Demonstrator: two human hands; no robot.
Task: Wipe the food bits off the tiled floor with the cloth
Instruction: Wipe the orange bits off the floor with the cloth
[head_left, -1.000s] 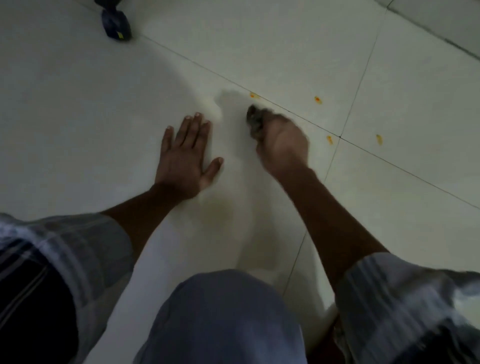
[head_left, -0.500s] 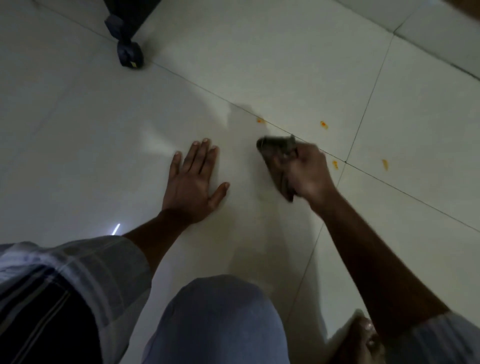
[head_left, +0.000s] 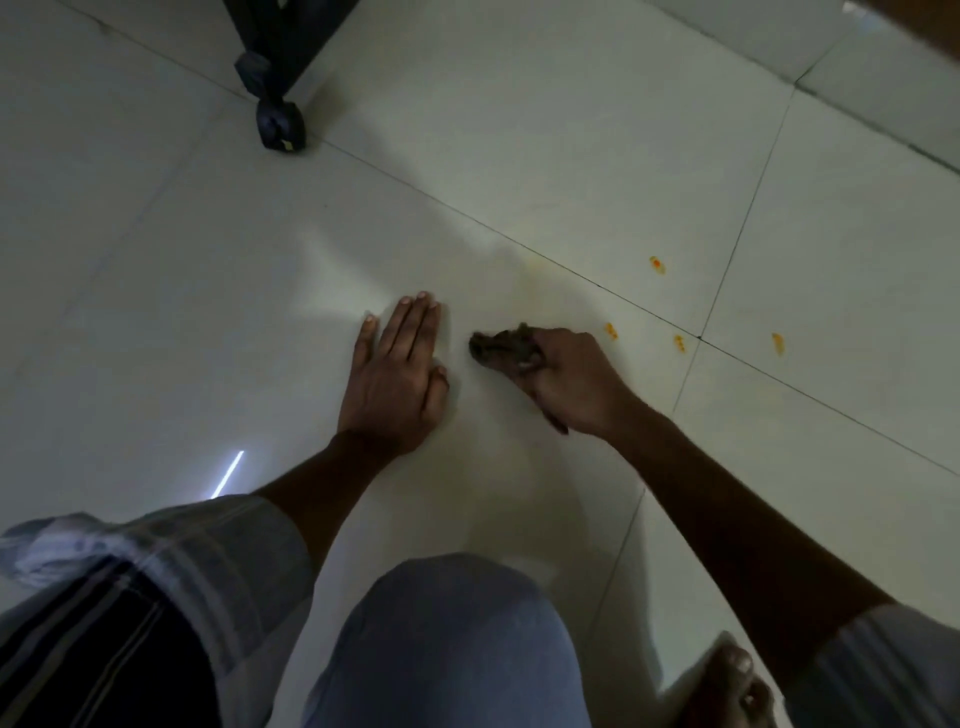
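Note:
My right hand (head_left: 571, 382) grips a dark bunched cloth (head_left: 498, 348) and presses it on the pale tiled floor (head_left: 571, 171). Its free end pokes out to the left of my fingers. Flat on the floor, fingers straight, lies my left hand (head_left: 397, 376), just left of the cloth. Several orange food bits lie to the right of the cloth: one (head_left: 611, 330) close to my right hand, one (head_left: 679, 343) by the grout crossing, one (head_left: 777, 343) farther right and one (head_left: 657, 264) beyond the grout line. A faint yellowish smear (head_left: 537, 270) marks the tile above the cloth.
A dark furniture leg with a wrapped foot (head_left: 278, 122) stands at the upper left. My bent knee (head_left: 447, 644) fills the bottom centre, and my bare foot (head_left: 727, 686) shows at the bottom right. Grout lines cross near the food bits.
My right hand has pulled the cloth back toward me and to the left. The orange bit on the grout line above it is gone, leaving a faint smear. My left hand stays planted.

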